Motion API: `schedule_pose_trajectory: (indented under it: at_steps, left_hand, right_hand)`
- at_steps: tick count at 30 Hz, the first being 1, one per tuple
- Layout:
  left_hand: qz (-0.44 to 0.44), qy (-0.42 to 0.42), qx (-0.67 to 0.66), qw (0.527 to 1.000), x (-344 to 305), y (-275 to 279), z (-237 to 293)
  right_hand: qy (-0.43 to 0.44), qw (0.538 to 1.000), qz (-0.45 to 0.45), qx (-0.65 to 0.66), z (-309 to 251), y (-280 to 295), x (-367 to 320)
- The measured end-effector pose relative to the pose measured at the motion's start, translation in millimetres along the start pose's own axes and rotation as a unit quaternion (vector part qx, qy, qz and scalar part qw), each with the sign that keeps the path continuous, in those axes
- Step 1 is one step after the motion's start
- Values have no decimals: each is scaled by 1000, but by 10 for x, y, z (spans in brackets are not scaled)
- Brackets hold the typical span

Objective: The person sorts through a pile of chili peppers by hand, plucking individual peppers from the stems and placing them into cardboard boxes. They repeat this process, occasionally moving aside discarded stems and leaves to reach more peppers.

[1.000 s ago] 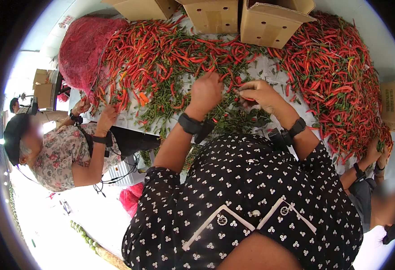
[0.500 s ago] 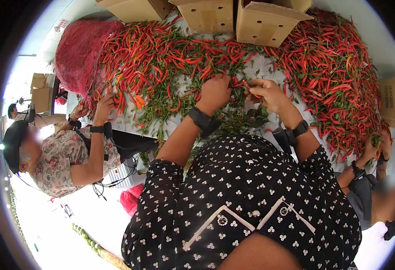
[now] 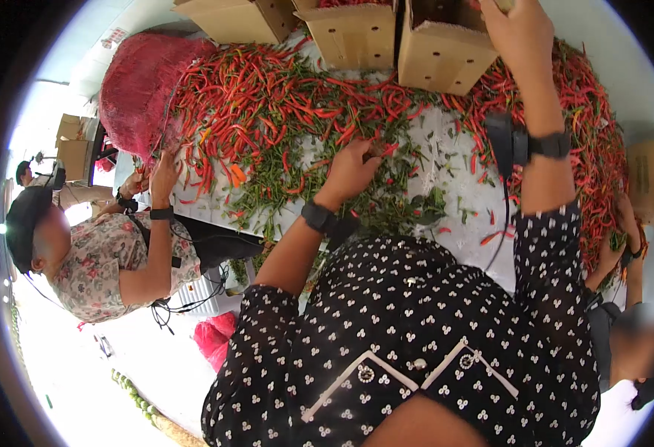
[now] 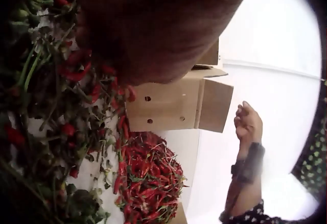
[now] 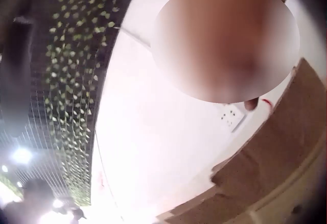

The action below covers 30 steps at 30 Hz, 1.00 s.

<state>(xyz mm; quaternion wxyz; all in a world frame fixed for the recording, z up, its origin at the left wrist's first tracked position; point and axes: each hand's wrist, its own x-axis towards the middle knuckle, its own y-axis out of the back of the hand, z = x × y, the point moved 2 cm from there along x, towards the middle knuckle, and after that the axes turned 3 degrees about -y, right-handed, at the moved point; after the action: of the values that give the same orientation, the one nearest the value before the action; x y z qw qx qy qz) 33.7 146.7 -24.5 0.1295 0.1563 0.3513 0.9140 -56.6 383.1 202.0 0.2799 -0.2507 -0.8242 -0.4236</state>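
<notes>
Low over the table, my left hand (image 3: pixel 353 173) has its fingers curled, and a red chili pepper (image 3: pixel 391 150) sticks out at the fingertips. Green stems and leaves (image 3: pixel 386 205) lie around and below it. In the left wrist view the hand is dark and its fingertips are hidden. My right hand (image 3: pixel 522 37) is raised over the right cardboard box (image 3: pixel 446 59), its fingers loosely bent in the left wrist view. A small red chili (image 5: pixel 267 103) appears below a fingertip in the right wrist view, apart from it and above the box flap.
Heaps of red chilies (image 3: pixel 282 89) cover the table's left, with a red mesh sack (image 3: pixel 137 97) behind. Another large heap (image 3: pixel 591 149) lies at right. More cardboard boxes (image 3: pixel 353 37) line the back. One person (image 3: pixel 118 261) works at left, another (image 3: pixel 632 343) at right.
My right hand has left the stems near my left hand and gone up and right to the box. My left hand stays low over the pile, having shifted slightly.
</notes>
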Motion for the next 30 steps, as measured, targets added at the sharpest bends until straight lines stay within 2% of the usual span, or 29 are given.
schedule_pose_trajectory:
  at_steps: [1, 2, 3, 4, 5, 6, 7, 8, 9, 10, 11, 12, 13, 14, 16, 17, 19, 20, 22, 23, 25, 26, 28, 29, 30]
  left_hand:
    - [-13, 53, -36, 998, -24, 46, 21]
    - [-6, 55, -36, 998, -53, 82, 55]
    - [10, 86, -114, 990, -69, 122, 69]
    - [24, 116, -192, 974, -79, 144, 76]
    - [30, 113, -192, 974, -82, 153, 87]
    - [45, 116, -206, 971, -100, 153, 93]
    - [59, 121, -219, 966, -121, 147, 97]
    - [60, 122, -220, 966, -125, 140, 119]
    - [61, 87, -199, 974, -130, 137, 171]
    - [60, 52, -177, 981, -148, 125, 210]
    - [57, 54, -178, 981, -164, 108, 208]
    - [46, 17, -127, 991, -163, 101, 225]
    - [34, -21, -75, 996, -166, 98, 253]
    - [33, -22, -76, 996, -174, 99, 274]
    - [26, 64, -164, 984, -170, 144, 347]
    - [25, 64, -165, 984, -158, 161, 357]
    - [18, 99, -231, 968, -131, 175, 328]
    - [18, 100, -233, 967, -136, 151, 312]
    - [23, 13, -174, 984, -154, 93, 297]
    - [22, 14, -175, 984, -171, 69, 280]
    - [30, -63, -82, 994, -197, 51, 297]
    - [28, -63, -82, 994, -199, 57, 283]
    - [-86, 71, -222, 969, -189, 48, 203]
    - [-87, 72, -222, 968, -185, 42, 150]
    - [-123, 163, -351, 914, -194, -7, 63]
  right_hand:
    - [145, 983, 102, -51, -42, -25, -57]
    - [68, 997, 25, 34, -8, -118, -207]
    - [-12, 992, -51, 116, -52, -167, -442]
    - [-16, 969, -149, 196, -44, -280, -666]
    - [-134, 934, -260, 205, 45, -481, -960]
    - [-190, 874, -373, 248, 49, -571, -1193]
    - [-201, 856, -368, 303, 162, -770, -1504]
    - [-233, 831, -403, 305, 180, -832, -1684]
    - [-266, 802, -438, 307, 180, -866, -1820]
    - [-269, 800, -439, 307, 188, -892, -1902]
    - [-300, 778, -445, 327, 200, -914, -1979]
    - [-330, 755, -449, 347, 199, -916, -2029]
    - [-322, 760, -454, 336, 187, -901, -2051]
    - [-323, 760, -453, 336, 186, -888, -2069]
    - [-211, 826, -450, 266, 175, -856, -2075]
    - [-213, 826, -450, 265, 195, -856, -2112]
    - [-101, 860, -442, 233, 202, -844, -2185]
    - [-103, 859, -444, 232, 216, -845, -2215]
    - [-93, 846, -474, 226, 196, -846, -2261]
    - [-94, 845, -475, 226, 183, -837, -2271]
    - [-52, 844, -514, 143, 140, -800, -2277]
    - [-54, 844, -514, 143, 121, -763, -2258]
    - [-39, 823, -542, 167, 81, -707, -2229]
    - [-41, 822, -542, 167, 109, -711, -2248]
    - [-38, 824, -528, 204, 156, -715, -2270]
